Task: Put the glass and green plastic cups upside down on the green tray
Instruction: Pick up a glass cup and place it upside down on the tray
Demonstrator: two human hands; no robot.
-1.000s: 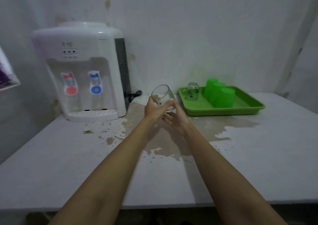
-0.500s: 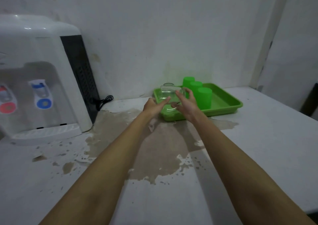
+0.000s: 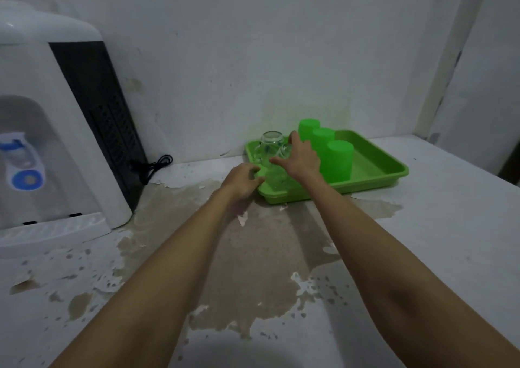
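Note:
The green tray [image 3: 374,170] sits at the back of the table against the wall. Three green plastic cups [image 3: 339,160] stand upside down in a row on it. An upside-down glass mug [image 3: 270,142] stands in the tray's back left corner. A second clear glass [image 3: 277,177] is faintly visible in the tray's front left corner, between my hands. My right hand [image 3: 301,159] reaches over the top of it with thumb and fingers spread. My left hand [image 3: 242,179] is curled against its left side at the tray's rim.
A white water dispenser [image 3: 56,131] stands at the left, with a black cord [image 3: 153,166] coiled beside it. The table top [image 3: 450,241] has a large worn brown patch in front of the tray. A wall corner rises at the right.
Both hands carried the glass rightward from near the dispenser to the tray and lowered it into the front left corner. The view has moved closer to the tray.

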